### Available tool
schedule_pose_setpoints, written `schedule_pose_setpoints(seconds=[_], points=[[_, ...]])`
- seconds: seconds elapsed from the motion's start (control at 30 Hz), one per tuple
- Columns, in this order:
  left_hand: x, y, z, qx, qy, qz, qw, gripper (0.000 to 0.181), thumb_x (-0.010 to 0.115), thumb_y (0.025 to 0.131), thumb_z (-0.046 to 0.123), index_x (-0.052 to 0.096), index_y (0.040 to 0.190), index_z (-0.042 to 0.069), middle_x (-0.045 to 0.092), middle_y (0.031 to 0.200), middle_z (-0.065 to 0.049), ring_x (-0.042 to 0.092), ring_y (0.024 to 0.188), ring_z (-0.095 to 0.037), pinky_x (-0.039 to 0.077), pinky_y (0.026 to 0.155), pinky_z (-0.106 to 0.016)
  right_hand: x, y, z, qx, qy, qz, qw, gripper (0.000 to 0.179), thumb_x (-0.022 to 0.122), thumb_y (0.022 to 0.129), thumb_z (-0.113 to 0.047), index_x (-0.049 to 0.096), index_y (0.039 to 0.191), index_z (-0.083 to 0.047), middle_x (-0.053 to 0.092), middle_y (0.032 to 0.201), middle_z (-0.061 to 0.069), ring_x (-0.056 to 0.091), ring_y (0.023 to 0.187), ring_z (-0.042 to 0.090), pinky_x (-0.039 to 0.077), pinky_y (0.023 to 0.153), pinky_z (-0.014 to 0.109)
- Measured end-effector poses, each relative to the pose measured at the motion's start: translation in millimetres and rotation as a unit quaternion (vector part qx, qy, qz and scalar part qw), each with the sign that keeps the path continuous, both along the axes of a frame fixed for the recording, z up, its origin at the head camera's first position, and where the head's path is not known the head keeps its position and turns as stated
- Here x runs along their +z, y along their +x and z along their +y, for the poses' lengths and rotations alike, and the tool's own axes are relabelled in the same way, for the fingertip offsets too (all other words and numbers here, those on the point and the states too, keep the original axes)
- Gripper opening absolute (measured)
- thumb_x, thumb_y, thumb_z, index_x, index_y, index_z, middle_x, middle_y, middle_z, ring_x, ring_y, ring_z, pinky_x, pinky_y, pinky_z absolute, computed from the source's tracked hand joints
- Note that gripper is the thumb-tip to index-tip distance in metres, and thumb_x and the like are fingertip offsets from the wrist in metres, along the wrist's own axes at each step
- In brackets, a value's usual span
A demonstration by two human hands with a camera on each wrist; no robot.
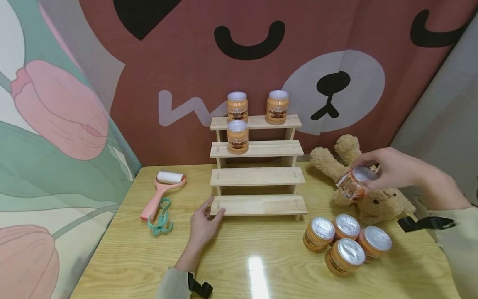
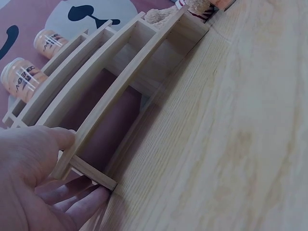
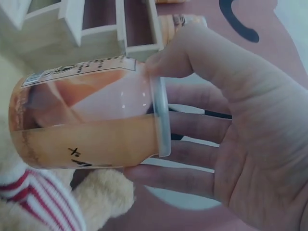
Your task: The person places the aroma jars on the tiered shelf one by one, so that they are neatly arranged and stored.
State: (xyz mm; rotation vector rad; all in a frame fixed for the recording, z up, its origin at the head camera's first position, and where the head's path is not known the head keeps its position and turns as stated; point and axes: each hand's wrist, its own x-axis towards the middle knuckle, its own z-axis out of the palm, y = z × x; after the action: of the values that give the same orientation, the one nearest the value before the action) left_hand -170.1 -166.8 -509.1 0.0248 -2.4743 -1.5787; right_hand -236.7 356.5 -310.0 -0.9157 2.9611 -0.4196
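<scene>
A small wooden step rack (image 1: 257, 176) with several tiers stands at the back middle of the table. My left hand (image 1: 203, 224) holds the left end of its lowest tier; in the left wrist view the thumb (image 2: 62, 138) lies at the board and the fingers reach round the end support. Over at the right, my right hand (image 1: 388, 168) grips a tilted orange jar (image 3: 86, 120) near its lid, above a plush toy. Two similar jars sit on the top tier, left jar (image 1: 237, 106) and right jar (image 1: 277, 107); another jar (image 1: 237, 138) is on the second tier.
Several orange jars (image 1: 345, 257) with silvery lids cluster on the table at the right front. The tan plush toy (image 1: 384, 205) lies behind them. At the left are a pink-handled lint roller (image 1: 160, 193) and a green claw-like item (image 1: 161, 220). A printed curtain (image 1: 179, 62) hangs behind.
</scene>
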Motion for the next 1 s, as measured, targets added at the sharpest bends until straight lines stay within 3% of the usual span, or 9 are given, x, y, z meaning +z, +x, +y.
schedule_pose_setpoints(seconds=[0.23, 0.37, 0.5, 0.77, 0.83, 1.0], points=[[-0.6, -0.5, -0.5, -0.001, 0.0, -0.003, 1.0, 0.064, 0.079, 0.099, 0.025, 0.054, 0.154, 0.002, 0.055, 0.156, -0.026, 0.069, 0.124, -0.041, 0.066, 0.094, -0.045, 18.0, -20.5, -25.4, 0.041, 0.002, 0.04, 0.9983, 0.047, 0.093, 0.075, -0.015, 0.077, 0.119, -0.022, 0.073, 0.109, -0.008, 0.058, 0.082, 0.0, 0.055, 0.063, 0.023], [-0.3, -0.1, -0.2, -0.002, 0.001, -0.003, 1.0, 0.064, 0.079, 0.099, 0.024, 0.054, 0.154, 0.001, 0.055, 0.155, -0.027, 0.07, 0.123, -0.041, 0.066, 0.093, -0.045, 27.1, -29.5, -40.6, 0.034, 0.001, 0.032, 0.9989, 0.047, 0.091, 0.076, -0.014, 0.076, 0.119, -0.022, 0.073, 0.11, -0.005, 0.059, 0.084, 0.005, 0.056, 0.064, 0.026], [0.6, 0.1, 0.2, 0.0, 0.006, -0.006, 1.0, 0.065, 0.079, 0.099, 0.023, 0.054, 0.154, 0.001, 0.055, 0.156, -0.027, 0.07, 0.123, -0.041, 0.066, 0.094, -0.045, 32.6, -39.3, -55.8, 0.035, -0.013, 0.038, 0.9986, 0.043, 0.086, 0.078, -0.01, 0.076, 0.118, -0.021, 0.071, 0.1, -0.005, 0.058, 0.078, 0.007, 0.055, 0.062, 0.025], [2.0, 1.3, 0.1, 0.003, 0.008, -0.005, 1.0, 0.065, 0.079, 0.098, 0.022, 0.054, 0.154, 0.001, 0.055, 0.156, -0.025, 0.069, 0.124, -0.041, 0.065, 0.095, -0.046, 39.0, -57.2, -86.6, 0.049, -0.041, 0.104, 0.9925, 0.044, 0.079, 0.078, -0.01, 0.077, 0.12, -0.021, 0.07, 0.086, -0.005, 0.051, 0.061, 0.006, 0.044, 0.057, 0.024], [2.1, 1.6, 0.1, 0.002, 0.008, -0.004, 1.0, 0.065, 0.08, 0.098, 0.021, 0.054, 0.154, 0.001, 0.056, 0.155, -0.025, 0.07, 0.123, -0.04, 0.065, 0.094, -0.045, 40.9, -60.5, -94.6, 0.044, -0.049, 0.119, 0.9907, 0.043, 0.08, 0.078, -0.012, 0.077, 0.12, -0.021, 0.072, 0.086, -0.003, 0.05, 0.058, 0.007, 0.042, 0.056, 0.025], [2.2, 1.2, 0.5, 0.003, 0.005, 0.002, 1.0, 0.064, 0.08, 0.098, 0.021, 0.055, 0.153, 0.0, 0.058, 0.154, -0.025, 0.071, 0.12, -0.039, 0.066, 0.092, -0.043, 45.1, -68.8, -113.5, 0.028, -0.071, 0.137, 0.9877, 0.039, 0.08, 0.081, -0.016, 0.078, 0.12, -0.018, 0.077, 0.097, 0.001, 0.06, 0.064, 0.011, 0.05, 0.059, 0.028]])
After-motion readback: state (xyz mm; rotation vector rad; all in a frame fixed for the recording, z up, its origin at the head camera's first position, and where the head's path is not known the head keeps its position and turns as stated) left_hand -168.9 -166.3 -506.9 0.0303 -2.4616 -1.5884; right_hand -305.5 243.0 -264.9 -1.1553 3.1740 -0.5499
